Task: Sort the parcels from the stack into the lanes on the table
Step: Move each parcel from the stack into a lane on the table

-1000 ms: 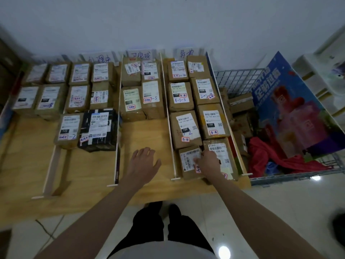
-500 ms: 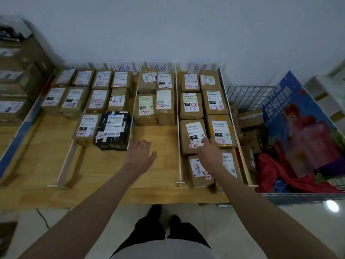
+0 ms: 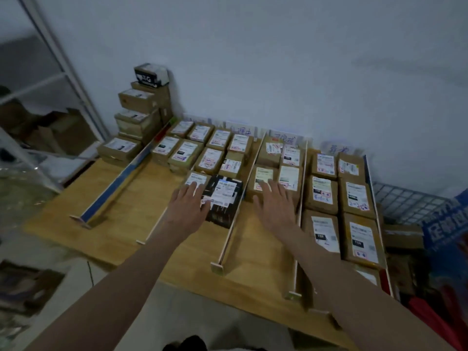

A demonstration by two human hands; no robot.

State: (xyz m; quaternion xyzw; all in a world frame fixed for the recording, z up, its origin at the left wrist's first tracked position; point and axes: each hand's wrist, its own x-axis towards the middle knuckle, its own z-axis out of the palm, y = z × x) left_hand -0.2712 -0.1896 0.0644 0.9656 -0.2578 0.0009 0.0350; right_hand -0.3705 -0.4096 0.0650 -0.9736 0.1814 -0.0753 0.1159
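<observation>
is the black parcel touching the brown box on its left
Touching: the head view shows the black parcel pressed against the brown box, no gap between them.

- A small parcel-sorting room, the back room of a courier or delivery point by the look of it.
- A wooden table (image 3: pixel 141 231) is split into lanes by thin upright dividers (image 3: pixel 234 216), and handwritten paper signs (image 3: pixel 285 141) head the lanes along the bare white wall (image 3: pixel 278 59).
- Brown cardboard parcels (image 3: pixel 321 195) with printed shipping labels fill the lanes; more sit in a stack (image 3: pixel 141 110) at the left corner.
- A wire cart (image 3: pixel 405 203) stands at the right, metal shelving (image 3: pixel 63 72) at the left.
</observation>
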